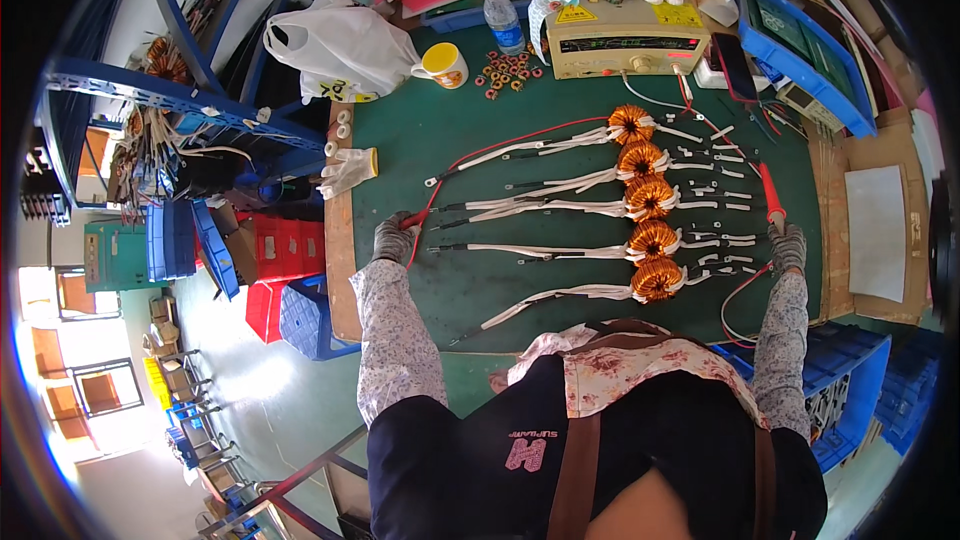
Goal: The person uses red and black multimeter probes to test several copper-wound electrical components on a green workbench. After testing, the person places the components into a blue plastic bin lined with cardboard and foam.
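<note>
I'm testing coils with 2 red probes. My left hand [392,237], gloved, has its fingers pinching a probe [412,221] whose tip sits at the ends of the white leads [520,205] just right of them. My right hand [788,245], also gloved, has its fingers wrapped round the other probe [771,195], which points up and away from my fingers, its tip near the short lead stubs [715,208] left of it.

Between my 2 hands lie 5 copper coils [650,197] in a column on the green bench [450,285], each with long sleeved leads running toward my left fingers. Red wires run from both probes to the 1 beige tester [625,40] far beyond my fingers.

I judge I'm mid-check on one coil, though I cannot tell which. The next move calls for both tips landing on 1 coil's matching lead ends together.

Also beyond my fingers: 1 bottle [500,15], 1 yellow mug [442,64], 1 spare glove [348,170], and a scatter of small cores [508,70], too many to count.
</note>
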The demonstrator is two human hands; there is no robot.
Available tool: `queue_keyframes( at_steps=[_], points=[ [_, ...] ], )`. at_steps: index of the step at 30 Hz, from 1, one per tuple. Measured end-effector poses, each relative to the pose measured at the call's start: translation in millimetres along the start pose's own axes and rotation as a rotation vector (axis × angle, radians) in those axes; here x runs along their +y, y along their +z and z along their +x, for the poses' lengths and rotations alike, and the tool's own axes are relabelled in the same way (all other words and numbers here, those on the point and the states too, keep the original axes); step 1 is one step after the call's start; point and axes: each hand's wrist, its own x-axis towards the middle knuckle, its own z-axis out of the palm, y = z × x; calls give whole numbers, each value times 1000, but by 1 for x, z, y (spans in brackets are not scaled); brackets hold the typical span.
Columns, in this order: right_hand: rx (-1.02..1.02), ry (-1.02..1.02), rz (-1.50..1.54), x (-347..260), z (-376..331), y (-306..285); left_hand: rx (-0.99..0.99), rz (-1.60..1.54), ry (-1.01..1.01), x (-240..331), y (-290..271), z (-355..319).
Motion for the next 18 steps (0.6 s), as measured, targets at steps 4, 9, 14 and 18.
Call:
queue_keyframes(
  at_steps=[4,9,14,18],
  points=[
    [-13,-8,10,6,10,7,-4,43,-26,-2,2,10],
    [-4,23,29,0,6,4,-21,84,-52,12,0,7],
    [2,-3,22,3,13,11,-22,128,-34,8,-5,8],
    [-20,23,-17,-1,10,7,-42,167,29,17,-6,6]
  ],
)
